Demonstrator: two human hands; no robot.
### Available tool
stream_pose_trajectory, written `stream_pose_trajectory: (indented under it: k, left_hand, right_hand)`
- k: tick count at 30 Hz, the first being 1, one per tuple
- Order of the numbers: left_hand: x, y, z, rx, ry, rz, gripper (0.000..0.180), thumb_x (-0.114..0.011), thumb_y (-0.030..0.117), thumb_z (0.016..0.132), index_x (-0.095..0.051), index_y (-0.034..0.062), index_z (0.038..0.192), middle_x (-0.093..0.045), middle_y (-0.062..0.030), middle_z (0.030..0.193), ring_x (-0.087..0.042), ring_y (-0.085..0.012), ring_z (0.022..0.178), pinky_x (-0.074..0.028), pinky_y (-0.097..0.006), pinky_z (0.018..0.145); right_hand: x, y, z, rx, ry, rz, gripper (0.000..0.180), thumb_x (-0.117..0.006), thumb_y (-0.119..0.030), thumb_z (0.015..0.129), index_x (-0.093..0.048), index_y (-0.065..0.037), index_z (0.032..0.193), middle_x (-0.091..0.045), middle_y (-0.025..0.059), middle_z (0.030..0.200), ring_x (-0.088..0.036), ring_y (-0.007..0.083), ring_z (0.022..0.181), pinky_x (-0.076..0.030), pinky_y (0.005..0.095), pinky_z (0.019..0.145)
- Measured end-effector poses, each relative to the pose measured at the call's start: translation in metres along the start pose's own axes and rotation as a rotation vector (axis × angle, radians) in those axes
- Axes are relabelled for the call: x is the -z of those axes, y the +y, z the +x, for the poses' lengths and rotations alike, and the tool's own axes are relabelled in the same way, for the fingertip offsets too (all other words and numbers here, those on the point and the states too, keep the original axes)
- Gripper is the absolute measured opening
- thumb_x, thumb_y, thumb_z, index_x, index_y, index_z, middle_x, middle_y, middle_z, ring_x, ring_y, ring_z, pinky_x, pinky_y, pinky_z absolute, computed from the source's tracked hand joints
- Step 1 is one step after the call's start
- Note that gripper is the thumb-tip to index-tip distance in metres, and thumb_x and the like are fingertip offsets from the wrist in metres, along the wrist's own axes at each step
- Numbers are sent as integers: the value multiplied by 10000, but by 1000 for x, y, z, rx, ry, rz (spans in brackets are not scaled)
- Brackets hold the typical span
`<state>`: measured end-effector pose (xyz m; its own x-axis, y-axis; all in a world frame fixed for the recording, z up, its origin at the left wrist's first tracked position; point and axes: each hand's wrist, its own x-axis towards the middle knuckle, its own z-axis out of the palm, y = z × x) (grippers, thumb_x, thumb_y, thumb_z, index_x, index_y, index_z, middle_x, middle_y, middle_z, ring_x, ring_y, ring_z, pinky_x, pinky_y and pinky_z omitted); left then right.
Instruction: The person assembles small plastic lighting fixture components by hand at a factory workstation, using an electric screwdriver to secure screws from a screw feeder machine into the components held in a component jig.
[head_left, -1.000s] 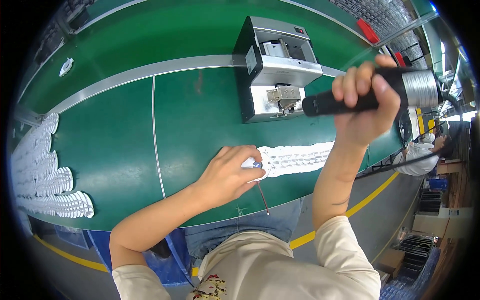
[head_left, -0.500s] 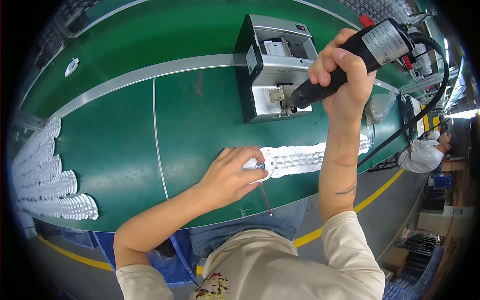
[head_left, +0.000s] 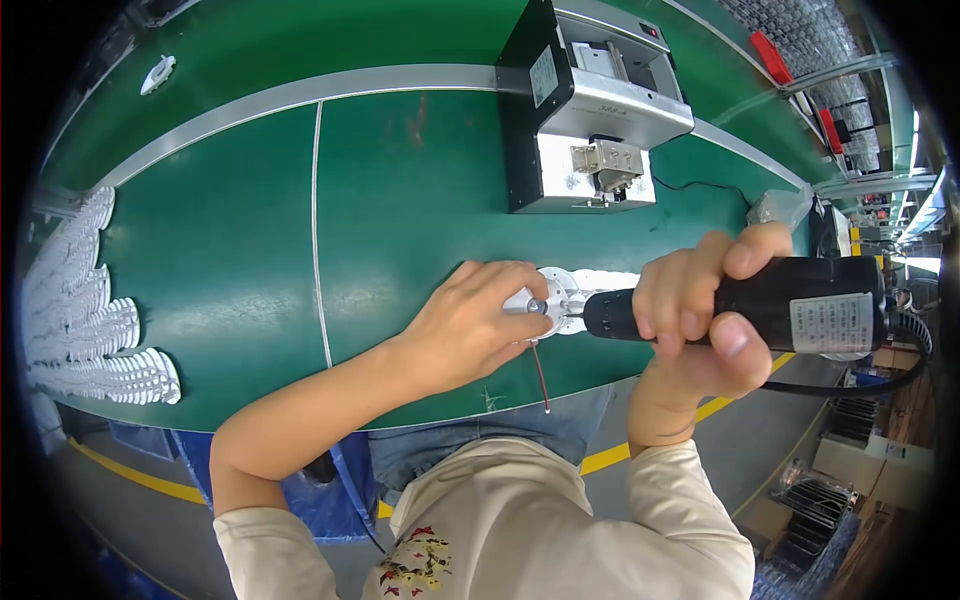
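Note:
My right hand [head_left: 705,305] is wrapped round a black electric screwdriver [head_left: 765,298], whose tip points left at a white round part [head_left: 560,285]. Against that part's left side, my left hand [head_left: 475,315] curls its thumb and fingers round a small white piece with a grey round centre [head_left: 537,306]. A thin red wire [head_left: 541,378] trails from it toward the table's front edge. More white round parts [head_left: 610,280] lie in an overlapping row to the right, largely covered by the screwdriver and my right hand.
A screw feeder [head_left: 590,125] with a silver front stands beyond my hands. Stacked white discs [head_left: 110,330] lie at the table's left end. A clear plastic bag [head_left: 780,207] sits far right. The screwdriver's black cable [head_left: 850,387] loops off to the right.
My right hand has brought the screwdriver from the screw feeder down to the white round part, tilting it nearly level in view. My left hand keeps its hold. The view has shifted slightly.

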<state>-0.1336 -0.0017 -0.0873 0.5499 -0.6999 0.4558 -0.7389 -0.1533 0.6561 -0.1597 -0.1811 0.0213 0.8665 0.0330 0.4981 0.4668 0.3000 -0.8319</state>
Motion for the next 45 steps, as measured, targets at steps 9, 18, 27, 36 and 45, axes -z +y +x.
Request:
stream_pose_trajectory:
  k: [9, 18, 27, 36, 45]
  left_hand:
    - [-1, 1, 1, -2, -2, 5, 255, -726, 57, 623, -676, 109, 867, -534, -35, 1055, -540, -229, 1028, -416, -354, 793]
    - [1, 3, 2, -1, -15, 7, 262, -720, 47, 597, -676, 98, 850, -537, -40, 1045, -550, -236, 1010, -423, -361, 790]
    - [3, 6, 5, 68, 29, -77, 304, -716, 85, 575, -687, 91, 878, -495, -102, 1121, -556, -278, 916, -438, -360, 796]
    - [33, 22, 13, 94, 93, 37, 416, -729, 89, 521, -640, 96, 927, -580, -99, 1086, -520, -314, 1021, -410, -390, 873]
    - [131, -81, 33, 528, 547, 178, 564, -797, 260, 639, -567, 54, 1110, -568, -183, 1123, -541, -315, 1045, -480, -397, 834]
  right_hand:
    - [-1, 8, -10, -36, 30, -66, 339, -569, -116, 733, -394, -45, 1014, -451, 46, 636, -420, 126, 423, -397, 279, 427]
    - [-4, 6, -17, -64, 46, 8, 335, -622, -61, 745, -392, -36, 987, -462, 59, 639, -448, 131, 495, -430, 276, 478]
    - [-2, 8, -18, -110, 3, -31, 365, -605, 30, 669, -413, -1, 977, -521, 85, 666, -509, 134, 568, -453, 262, 534]
    - [14, -14, 8, 133, -36, 332, 414, -637, -137, 718, -404, -22, 1041, -460, 48, 630, -437, 127, 439, -405, 262, 427]
    - [33, -7, 2, 79, 33, 193, 404, -647, -117, 717, -393, -9, 1012, -461, 60, 605, -433, 119, 429, -412, 259, 429]
